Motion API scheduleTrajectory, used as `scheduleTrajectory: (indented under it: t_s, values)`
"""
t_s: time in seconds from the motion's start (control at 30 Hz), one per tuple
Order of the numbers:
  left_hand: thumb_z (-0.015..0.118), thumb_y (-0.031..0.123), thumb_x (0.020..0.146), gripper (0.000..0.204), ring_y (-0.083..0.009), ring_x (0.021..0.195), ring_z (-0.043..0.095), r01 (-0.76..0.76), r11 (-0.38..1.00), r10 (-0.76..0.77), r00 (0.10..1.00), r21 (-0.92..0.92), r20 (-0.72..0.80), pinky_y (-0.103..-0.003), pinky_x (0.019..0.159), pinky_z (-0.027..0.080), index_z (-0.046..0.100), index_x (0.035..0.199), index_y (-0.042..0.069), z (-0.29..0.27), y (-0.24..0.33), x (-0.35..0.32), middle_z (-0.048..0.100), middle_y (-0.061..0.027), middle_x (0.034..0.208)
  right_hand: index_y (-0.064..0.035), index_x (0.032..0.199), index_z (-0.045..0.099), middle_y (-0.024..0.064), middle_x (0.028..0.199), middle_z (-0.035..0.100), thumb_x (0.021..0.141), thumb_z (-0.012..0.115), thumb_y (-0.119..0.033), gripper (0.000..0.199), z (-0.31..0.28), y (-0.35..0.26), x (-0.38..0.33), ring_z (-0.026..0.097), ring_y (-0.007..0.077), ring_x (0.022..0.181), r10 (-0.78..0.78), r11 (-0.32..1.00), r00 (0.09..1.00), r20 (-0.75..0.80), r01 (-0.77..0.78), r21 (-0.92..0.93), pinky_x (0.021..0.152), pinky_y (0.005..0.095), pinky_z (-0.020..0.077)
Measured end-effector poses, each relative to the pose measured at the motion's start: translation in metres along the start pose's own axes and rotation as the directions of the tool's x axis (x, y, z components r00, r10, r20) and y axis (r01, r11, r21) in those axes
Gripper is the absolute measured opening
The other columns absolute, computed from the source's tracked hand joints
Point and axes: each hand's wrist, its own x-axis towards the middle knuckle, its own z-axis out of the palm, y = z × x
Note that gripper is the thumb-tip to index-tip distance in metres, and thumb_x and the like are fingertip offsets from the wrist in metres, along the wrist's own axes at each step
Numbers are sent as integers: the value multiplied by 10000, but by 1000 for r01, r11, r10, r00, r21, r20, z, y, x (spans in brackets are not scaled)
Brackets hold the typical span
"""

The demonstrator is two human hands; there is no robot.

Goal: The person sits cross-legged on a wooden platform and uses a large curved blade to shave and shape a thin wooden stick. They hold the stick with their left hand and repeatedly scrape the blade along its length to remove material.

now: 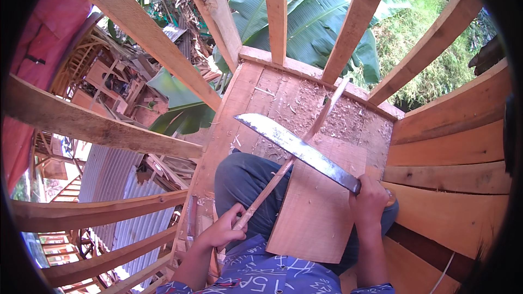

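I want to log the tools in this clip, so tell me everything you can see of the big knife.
The knife is a long machete-like blade of grey, worn metal, shiny in patches with dark spots near its blunt tip. It lies nearly flat, slanting from upper left to lower right. The right hand grips its handle, which is hidden. The edge crosses a thin wooden stick held by the left hand, above a board on the person's lap.

Knife handle (364, 188) hidden inside the right hand (368, 202).
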Motion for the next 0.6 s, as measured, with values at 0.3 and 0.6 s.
scheduleTrajectory:
  t_s: [0.3, 0.6]
  values:
    - [631, 1, 675, 456, -78, 678, 479, 10, 1000, -9, 998, -8, 67, -228, 562, 390, 377, 1052, 36, -7, 4, 0, 493, -21, 767, -60, 779, 529, 102, 765, 536, 621, 644, -6, 203, 0, 27, 12, 557, 321, 738, 64, 990, 994, -85, -74, -117, 661, 421, 415]
    - [623, 8, 635, 480, -78, 641, 441, 23, 1000, -24, 999, 2, 26, -226, 523, 347, 367, 1038, 57, -3, 5, -2, 460, -21, 753, -69, 766, 553, 94, 749, 531, 625, 660, -21, 183, -3, 20, 7, 548, 303, 712, -21, 997, 995, -100, 13, -80, 633, 414, 403]
